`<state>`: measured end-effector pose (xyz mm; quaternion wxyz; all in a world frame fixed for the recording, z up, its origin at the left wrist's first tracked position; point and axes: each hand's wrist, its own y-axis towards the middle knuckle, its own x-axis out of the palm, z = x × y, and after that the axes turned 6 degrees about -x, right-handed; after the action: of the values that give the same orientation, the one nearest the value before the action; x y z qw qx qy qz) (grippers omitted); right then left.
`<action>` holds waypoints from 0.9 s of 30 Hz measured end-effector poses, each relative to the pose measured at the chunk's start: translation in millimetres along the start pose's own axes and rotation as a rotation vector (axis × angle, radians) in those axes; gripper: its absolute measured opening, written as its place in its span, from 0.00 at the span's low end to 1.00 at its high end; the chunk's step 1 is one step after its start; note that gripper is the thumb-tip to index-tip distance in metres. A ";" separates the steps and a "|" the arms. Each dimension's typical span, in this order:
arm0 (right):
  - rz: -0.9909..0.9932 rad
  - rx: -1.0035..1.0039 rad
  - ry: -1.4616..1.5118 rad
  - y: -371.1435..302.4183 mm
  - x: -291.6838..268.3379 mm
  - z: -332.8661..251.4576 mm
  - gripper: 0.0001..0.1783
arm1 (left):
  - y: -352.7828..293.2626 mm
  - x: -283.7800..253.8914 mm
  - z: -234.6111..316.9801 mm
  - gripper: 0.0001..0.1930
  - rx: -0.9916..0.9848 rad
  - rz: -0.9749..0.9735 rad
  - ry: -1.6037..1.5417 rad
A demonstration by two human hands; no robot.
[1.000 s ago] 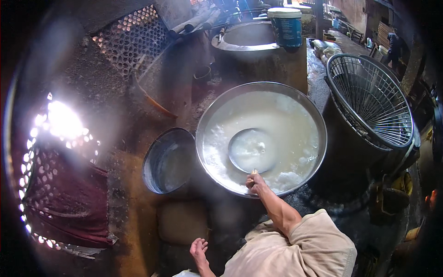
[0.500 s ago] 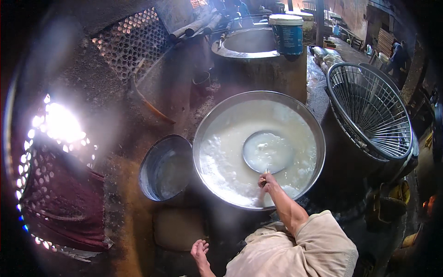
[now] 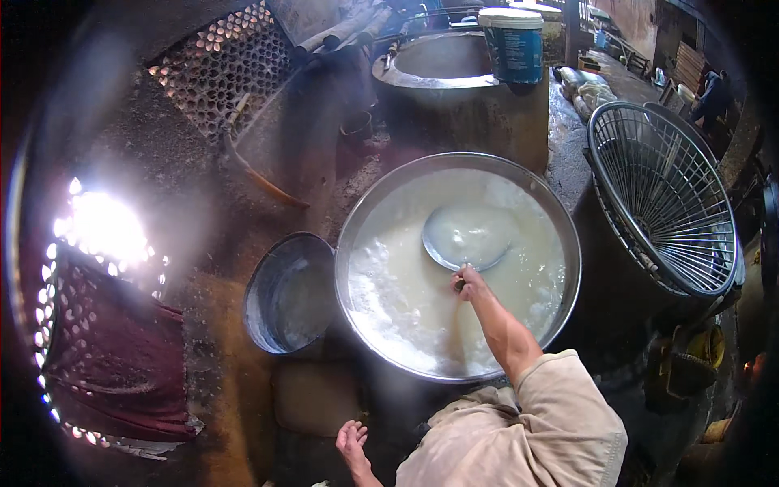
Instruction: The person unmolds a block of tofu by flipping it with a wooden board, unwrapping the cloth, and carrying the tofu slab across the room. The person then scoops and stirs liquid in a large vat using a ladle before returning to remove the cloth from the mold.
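Note:
My right hand (image 3: pixel 468 281) is closed around the short handle of a wide, shallow round ladle (image 3: pixel 439 251). The ladle's bowl lies tilted in cloudy white liquid (image 3: pixel 414 296), partly under the surface, and its far right edge is hard to make out. A large round metal pan (image 3: pixel 344 280) holds the liquid, with white foam (image 3: pixel 372 284) along its left side. Low beside my body hangs my left hand (image 3: pixel 352 437), its fingers loosely bent and holding nothing.
Left of the pan stands a dark metal tub (image 3: pixel 258 316). A big wire basket (image 3: pixel 661 203) rests to the right. Farther back, a blue bucket with a white lid (image 3: pixel 515 49) sits by a round vat (image 3: pixel 442 61). A person (image 3: pixel 714 97) is at the far right.
My right hand has moved forward with the ladle. The ladle's bowl has shifted slightly away and tilted, its left rim now showing more. My left hand has stayed in place.

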<state>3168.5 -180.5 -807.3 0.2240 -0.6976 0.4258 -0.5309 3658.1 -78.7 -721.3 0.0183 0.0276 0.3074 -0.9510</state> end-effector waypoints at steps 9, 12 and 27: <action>-0.032 0.090 0.145 -7.3 45.2 18.0 0.04 | -4.3 4.3 3.3 0.13 0.025 0.013 0.028; 0.010 0.091 0.162 -19.4 52.8 35.6 0.05 | -6.2 0.3 3.2 0.13 0.040 0.012 0.021; -0.053 0.200 -0.077 -119.0 -32.8 50.3 0.09 | -10.0 -22.7 -8.1 0.13 0.032 -0.100 -0.022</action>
<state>3255.3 -96.4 -751.3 0.2946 -0.7028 0.3430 -0.5493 3680.6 -65.4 -720.5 -0.0263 0.0019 0.2929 -0.9558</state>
